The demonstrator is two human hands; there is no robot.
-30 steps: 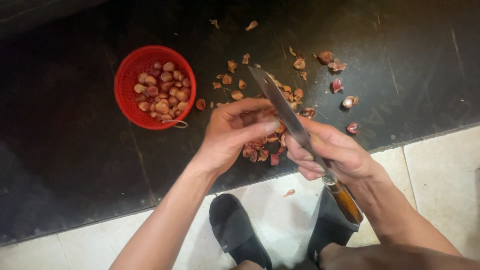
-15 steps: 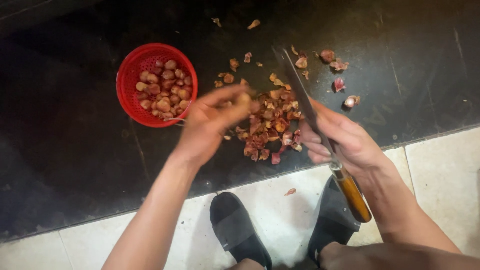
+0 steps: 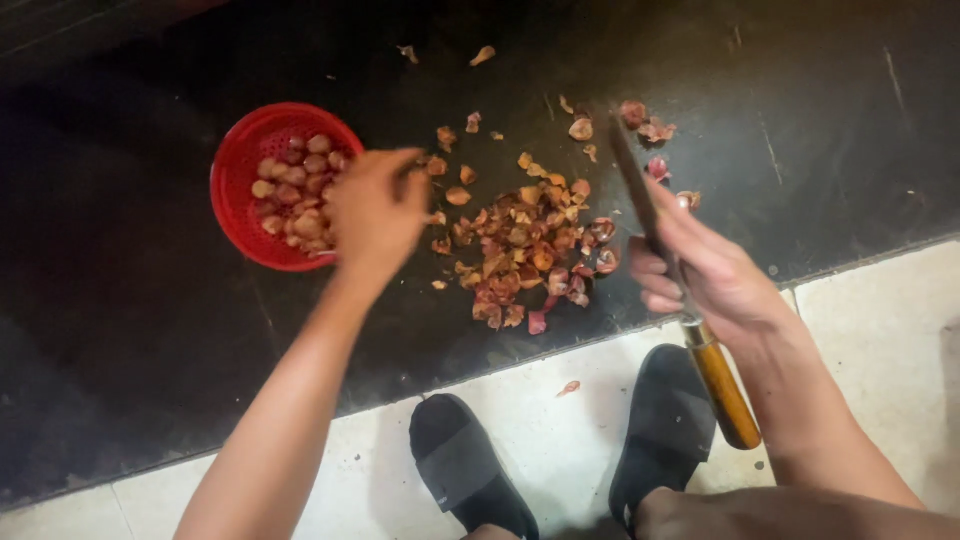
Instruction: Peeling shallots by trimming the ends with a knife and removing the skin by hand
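Left hand (image 3: 375,215) hangs at the right rim of the red basket (image 3: 235,175), upper left — fingers curled, contents unclear. Right hand (image 3: 715,275) grips the knife (image 3: 650,215), blade pointing up-frame beside the peels (image 3: 530,250).

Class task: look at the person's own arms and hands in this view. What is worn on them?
Nothing is worn: the left hand and right hand are bare, with no gloves, rings or watch visible. Both forearms are uncovered, no sleeves in view.

1. The basket (image 3: 258,190) sits on the worktop (image 3: 150,320) toward its left.
2. The pile of peels (image 3: 525,250) lies right of it, near the front edge.
3. The knife (image 3: 668,270) stands right of the pile.
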